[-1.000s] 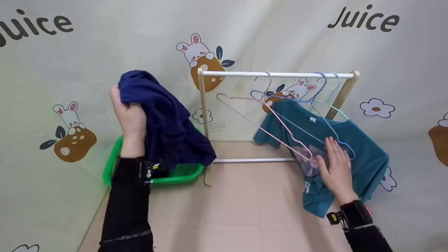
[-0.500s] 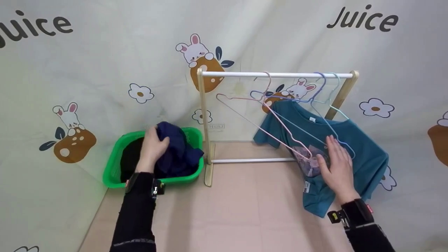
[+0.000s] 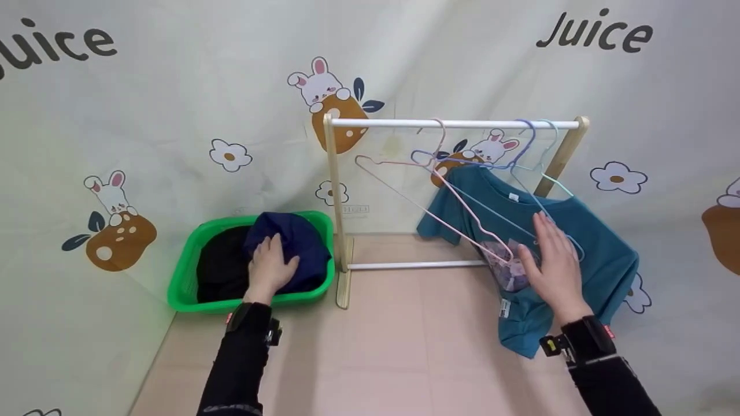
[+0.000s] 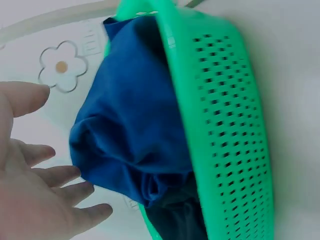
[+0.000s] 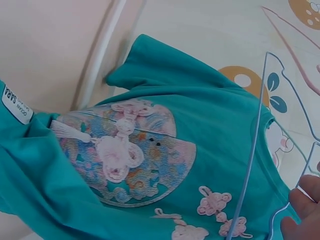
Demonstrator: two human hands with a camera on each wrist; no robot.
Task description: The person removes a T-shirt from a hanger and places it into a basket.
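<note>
My left hand [image 3: 272, 268] hovers over the green basket [image 3: 178, 289], its fingers spread and holding nothing. Beside those fingers a navy-blue garment [image 4: 135, 105] lies bunched up in the basket; whether the fingertips touch it I cannot tell. My right hand [image 3: 558, 268] is held flat, fingers straight, in front of a teal T-shirt [image 3: 607, 254]. That shirt hangs from a mint hanger [image 3: 556, 136]. Just by the right fingertips is the lower end of a blue hanger [image 5: 252, 150]; contact is unclear. Pink floral decorations [image 5: 117, 155] show on the shirt's front.
A clothes rack with a white top bar [image 3: 381, 123] and wooden legs [image 3: 334, 190] stands behind. A bare pink hanger [image 3: 443, 136] hangs left of the blue one. Black cloth [image 3: 222, 266] fills the basket's left side. A printed curtain [image 3: 231, 69] forms the backdrop.
My left hand has lowered the raised navy garment into the basket and let go of it, then shifted slightly right and down. My right hand stays nearly still.
</note>
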